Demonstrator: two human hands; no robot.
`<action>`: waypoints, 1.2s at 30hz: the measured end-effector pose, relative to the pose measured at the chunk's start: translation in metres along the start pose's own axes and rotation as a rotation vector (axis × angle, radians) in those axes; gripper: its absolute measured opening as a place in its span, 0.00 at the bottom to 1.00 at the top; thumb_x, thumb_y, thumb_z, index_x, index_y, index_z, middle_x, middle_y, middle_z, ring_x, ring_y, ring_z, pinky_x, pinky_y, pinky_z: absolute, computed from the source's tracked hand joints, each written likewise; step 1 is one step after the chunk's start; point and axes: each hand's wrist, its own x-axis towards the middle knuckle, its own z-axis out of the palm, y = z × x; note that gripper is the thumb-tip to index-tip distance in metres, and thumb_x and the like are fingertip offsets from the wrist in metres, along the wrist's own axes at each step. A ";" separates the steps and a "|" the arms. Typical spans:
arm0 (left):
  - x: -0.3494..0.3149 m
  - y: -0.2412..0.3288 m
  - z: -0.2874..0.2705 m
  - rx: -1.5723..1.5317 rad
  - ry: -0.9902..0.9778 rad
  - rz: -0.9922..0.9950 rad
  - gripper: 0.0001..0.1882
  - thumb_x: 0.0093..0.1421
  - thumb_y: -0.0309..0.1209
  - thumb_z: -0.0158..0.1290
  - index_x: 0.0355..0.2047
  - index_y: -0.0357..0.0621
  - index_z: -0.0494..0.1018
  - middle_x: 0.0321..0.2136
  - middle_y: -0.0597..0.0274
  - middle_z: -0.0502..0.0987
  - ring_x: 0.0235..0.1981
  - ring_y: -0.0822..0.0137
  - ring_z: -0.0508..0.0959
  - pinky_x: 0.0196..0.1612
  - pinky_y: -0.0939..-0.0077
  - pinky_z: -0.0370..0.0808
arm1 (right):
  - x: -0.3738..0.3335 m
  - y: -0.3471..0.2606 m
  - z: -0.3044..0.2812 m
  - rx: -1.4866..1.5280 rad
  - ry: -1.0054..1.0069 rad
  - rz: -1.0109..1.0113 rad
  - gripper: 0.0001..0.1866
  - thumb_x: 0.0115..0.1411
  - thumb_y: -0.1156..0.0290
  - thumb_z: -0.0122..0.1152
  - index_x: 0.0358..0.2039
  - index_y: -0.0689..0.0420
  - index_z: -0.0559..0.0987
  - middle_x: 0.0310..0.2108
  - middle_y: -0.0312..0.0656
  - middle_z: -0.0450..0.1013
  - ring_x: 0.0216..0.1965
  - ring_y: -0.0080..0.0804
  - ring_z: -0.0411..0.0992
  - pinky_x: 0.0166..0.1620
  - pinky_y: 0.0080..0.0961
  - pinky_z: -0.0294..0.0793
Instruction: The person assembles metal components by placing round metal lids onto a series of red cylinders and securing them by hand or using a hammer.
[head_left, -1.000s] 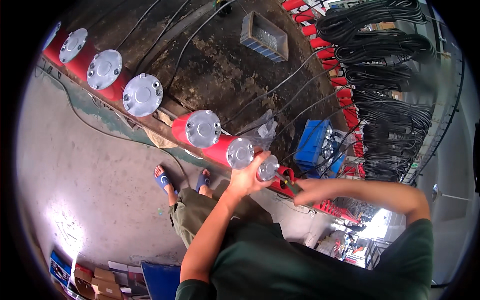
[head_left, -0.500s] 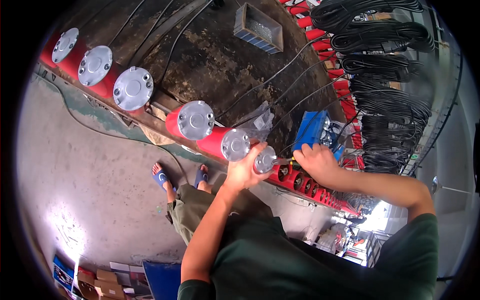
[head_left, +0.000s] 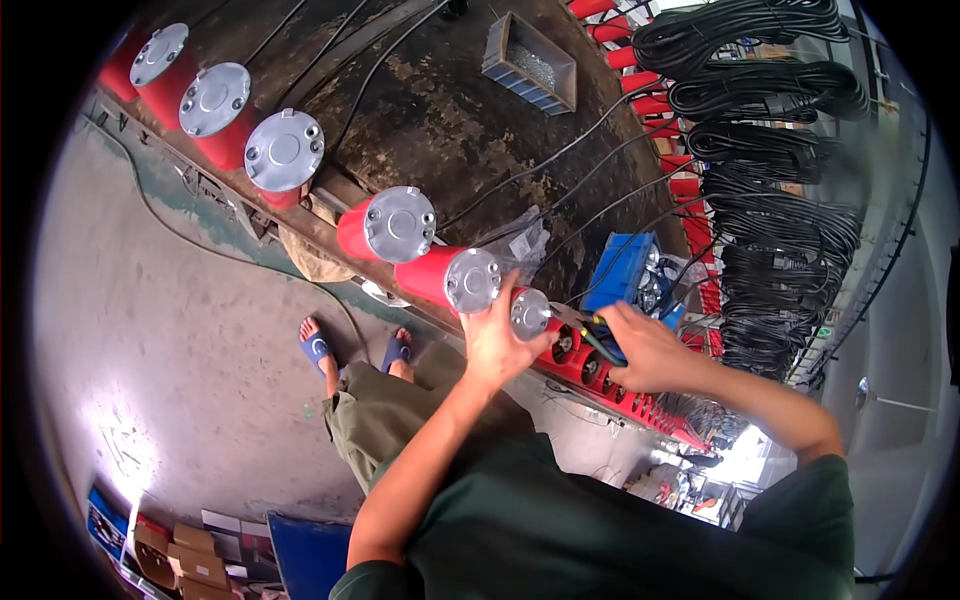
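My left hand (head_left: 500, 345) grips a red cylinder that has a round silver end cap (head_left: 529, 314), thumb and fingers on either side of it. A pair of pliers (head_left: 600, 345) with yellow, green and blue handles is in my right hand (head_left: 648, 350). The handles are spread, and the jaws reach to the right edge of that cap. Just left of my left hand lies another red cylinder, its silver cap (head_left: 472, 281) facing me. Further right, several red cylinders (head_left: 590, 369) without caps show their inner parts.
More capped red cylinders (head_left: 285, 150) line the bench edge to the left. A blue bin (head_left: 618, 268) of metal parts stands beyond my right hand. A grey-blue crate (head_left: 530, 65) holds small parts. Black cables cross the worn bench (head_left: 420, 130) toward coiled cables (head_left: 780, 210).
My right hand has shifted slightly, and the pliers have swung into fuller view with their handles spread. The left hand keeps its hold on the capped cylinder. The whole view has tilted slightly.
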 end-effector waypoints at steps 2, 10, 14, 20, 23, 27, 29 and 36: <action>-0.001 -0.001 0.006 -0.007 -0.065 -0.125 0.47 0.42 0.44 0.76 0.64 0.47 0.72 0.57 0.46 0.77 0.62 0.43 0.73 0.69 0.50 0.61 | 0.014 -0.003 0.001 -0.121 0.074 -0.086 0.33 0.49 0.73 0.70 0.56 0.62 0.68 0.47 0.54 0.68 0.49 0.59 0.74 0.50 0.46 0.78; -0.001 -0.011 -0.007 -0.064 -0.102 0.032 0.48 0.43 0.42 0.76 0.65 0.47 0.71 0.60 0.47 0.76 0.59 0.42 0.78 0.68 0.47 0.65 | 0.053 0.007 -0.012 -0.482 0.277 -0.361 0.29 0.42 0.81 0.70 0.47 0.58 0.73 0.45 0.48 0.68 0.48 0.49 0.72 0.46 0.42 0.79; 0.009 -0.028 -0.011 -0.143 -0.253 0.191 0.47 0.43 0.36 0.78 0.65 0.49 0.71 0.63 0.51 0.73 0.60 0.44 0.77 0.62 0.53 0.76 | 0.058 0.009 -0.024 -0.463 0.190 -0.414 0.31 0.40 0.79 0.74 0.47 0.57 0.73 0.46 0.47 0.68 0.48 0.48 0.74 0.43 0.41 0.81; 0.011 -0.042 -0.008 -0.168 -0.265 0.234 0.48 0.40 0.39 0.79 0.64 0.49 0.72 0.61 0.52 0.74 0.61 0.45 0.76 0.63 0.53 0.75 | 0.060 0.006 -0.017 -0.581 0.232 -0.438 0.31 0.42 0.71 0.78 0.47 0.57 0.73 0.40 0.46 0.71 0.41 0.50 0.78 0.39 0.44 0.83; 0.012 -0.045 -0.013 -0.140 -0.275 0.236 0.48 0.41 0.41 0.79 0.64 0.49 0.72 0.60 0.52 0.75 0.60 0.45 0.77 0.63 0.52 0.75 | 0.053 -0.031 -0.030 -0.231 -0.226 -0.048 0.22 0.51 0.74 0.70 0.47 0.60 0.76 0.25 0.38 0.70 0.30 0.43 0.77 0.34 0.38 0.79; 0.011 -0.042 -0.018 -0.156 -0.343 0.191 0.46 0.46 0.41 0.76 0.66 0.50 0.70 0.60 0.50 0.75 0.59 0.42 0.78 0.62 0.51 0.76 | 0.062 -0.038 -0.002 2.137 -1.007 0.636 0.15 0.55 0.71 0.64 0.42 0.61 0.75 0.31 0.37 0.72 0.32 0.28 0.74 0.30 0.18 0.74; 0.011 -0.055 -0.009 -0.136 -0.180 0.297 0.39 0.50 0.37 0.73 0.63 0.50 0.74 0.58 0.51 0.78 0.56 0.43 0.80 0.60 0.53 0.78 | 0.060 -0.078 -0.017 2.609 -0.858 0.809 0.14 0.55 0.73 0.62 0.41 0.63 0.74 0.35 0.39 0.73 0.34 0.29 0.75 0.33 0.20 0.78; 0.022 -0.074 0.005 -0.434 -0.121 0.638 0.37 0.52 0.32 0.68 0.64 0.48 0.73 0.59 0.52 0.79 0.62 0.53 0.79 0.64 0.58 0.76 | 0.066 -0.087 0.028 3.251 -0.709 0.033 0.06 0.57 0.74 0.58 0.29 0.63 0.72 0.31 0.41 0.69 0.27 0.31 0.68 0.36 0.27 0.76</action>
